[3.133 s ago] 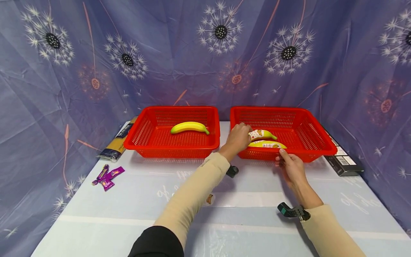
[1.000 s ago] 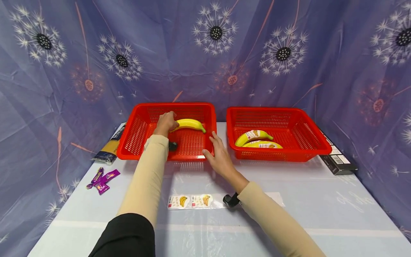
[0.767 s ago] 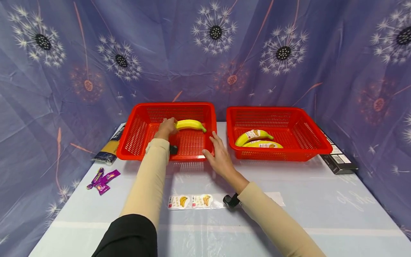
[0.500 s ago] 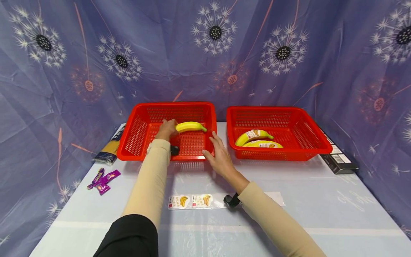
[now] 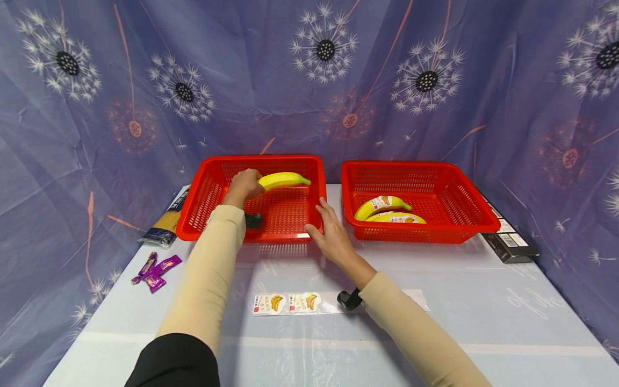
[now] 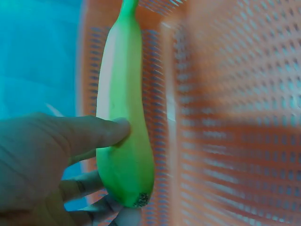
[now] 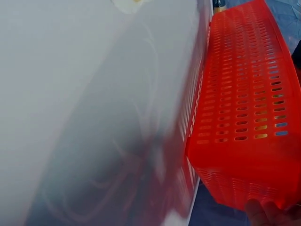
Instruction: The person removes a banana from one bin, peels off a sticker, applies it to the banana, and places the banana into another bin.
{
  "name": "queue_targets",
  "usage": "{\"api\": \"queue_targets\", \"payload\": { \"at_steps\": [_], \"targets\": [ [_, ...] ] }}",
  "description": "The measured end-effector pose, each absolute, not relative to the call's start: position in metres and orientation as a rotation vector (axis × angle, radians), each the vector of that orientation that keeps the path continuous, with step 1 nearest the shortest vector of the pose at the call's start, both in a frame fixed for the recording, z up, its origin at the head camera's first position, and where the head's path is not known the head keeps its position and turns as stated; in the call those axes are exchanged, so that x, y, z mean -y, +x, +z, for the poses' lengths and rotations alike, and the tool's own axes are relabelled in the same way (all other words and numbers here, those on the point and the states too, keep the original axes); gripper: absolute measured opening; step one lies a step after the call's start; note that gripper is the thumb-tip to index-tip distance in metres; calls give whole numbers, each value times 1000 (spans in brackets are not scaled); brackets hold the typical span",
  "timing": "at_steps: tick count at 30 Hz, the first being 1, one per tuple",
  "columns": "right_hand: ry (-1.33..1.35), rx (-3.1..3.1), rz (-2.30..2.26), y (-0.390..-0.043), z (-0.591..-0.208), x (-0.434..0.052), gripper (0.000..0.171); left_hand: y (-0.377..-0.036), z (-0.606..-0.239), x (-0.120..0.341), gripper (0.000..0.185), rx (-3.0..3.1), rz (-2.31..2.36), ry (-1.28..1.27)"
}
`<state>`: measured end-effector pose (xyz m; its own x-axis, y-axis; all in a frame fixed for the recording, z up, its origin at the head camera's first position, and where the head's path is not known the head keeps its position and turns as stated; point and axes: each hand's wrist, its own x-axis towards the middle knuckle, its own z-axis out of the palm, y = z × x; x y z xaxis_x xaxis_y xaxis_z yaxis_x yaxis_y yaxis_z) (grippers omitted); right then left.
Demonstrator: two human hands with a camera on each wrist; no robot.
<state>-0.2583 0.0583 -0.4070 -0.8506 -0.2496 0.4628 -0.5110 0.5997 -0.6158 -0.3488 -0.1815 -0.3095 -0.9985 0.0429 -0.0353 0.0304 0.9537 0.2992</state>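
In the upper centre of the head view, the banana is gripped at its left end by the left hand, above the left basket; its long axis runs left to right, tip pointing right. The right hand, fingers straight, is pressed against that basket's front corner.

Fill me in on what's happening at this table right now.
A person's left hand grips a plain yellow banana and holds it above the floor of the left red basket. The right hand rests on that basket's near right corner. Two labelled bananas lie in the right red basket. A strip of banana stickers lies on the table.
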Motion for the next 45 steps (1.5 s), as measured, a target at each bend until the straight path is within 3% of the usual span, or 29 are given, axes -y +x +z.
{"api": "queue_targets", "payload": {
  "at_steps": [7,15,21,29,35,45],
  "targets": [
    [583,2586,1170,-265,-402,-59,62,-325,-286,185,48,-3029,1011,5],
    [563,2663,1198,-274,-394,-61,63,-265,-279,186,46,-2883,1542,115],
    [562,2693,1210,-277,-392,-63,66,-213,-290,182,44,-2844,1605,257],
    [597,2704,1130,-277,-389,-64,57,-165,-333,180,40,-2999,1354,368],
    [538,2775,1179,-277,-386,-63,66,-158,-372,174,36,-3125,1086,412],
    [534,2793,1189,-277,-386,-65,67,-177,-411,142,34,-3095,848,494]
  ]
}}
